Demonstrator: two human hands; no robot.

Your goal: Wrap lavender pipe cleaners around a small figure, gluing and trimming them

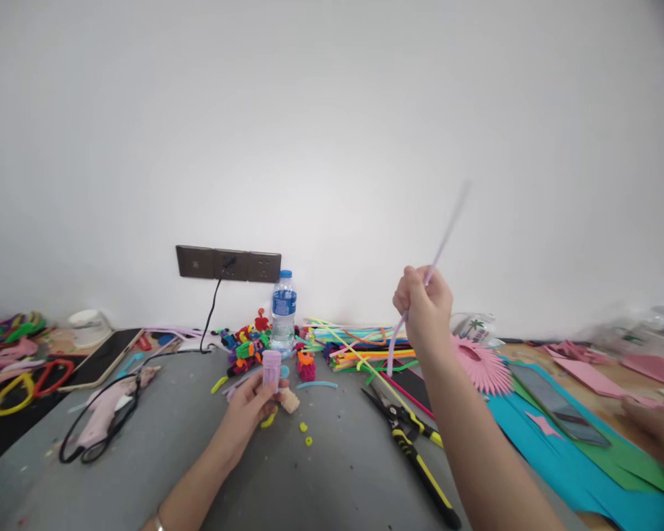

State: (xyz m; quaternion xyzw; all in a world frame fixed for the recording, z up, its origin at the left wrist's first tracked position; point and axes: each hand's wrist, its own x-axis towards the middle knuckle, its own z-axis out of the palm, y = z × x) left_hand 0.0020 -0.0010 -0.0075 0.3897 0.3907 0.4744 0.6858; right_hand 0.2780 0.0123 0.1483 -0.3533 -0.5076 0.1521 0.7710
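My left hand (251,404) pinches a small lilac piece made of upright strips with a wider top (271,361), held above the grey table. Near its fingertips is a beige fuzzy piece (288,400). Raised to the right, my right hand (425,302) is closed around a long lilac pipe cleaner (447,230). One end of it points up and is blurred, and the other hangs below the fist. Small yellow bits (308,441) lie on the table right of my left hand.
Black-and-yellow pliers (426,472) lie by my right forearm. Behind are a water bottle (284,313) and colourful pipe cleaners (365,358). At left lies a pink glue gun (100,417) with a cable. Another person's hand (656,428) is at far right, near coloured paper.
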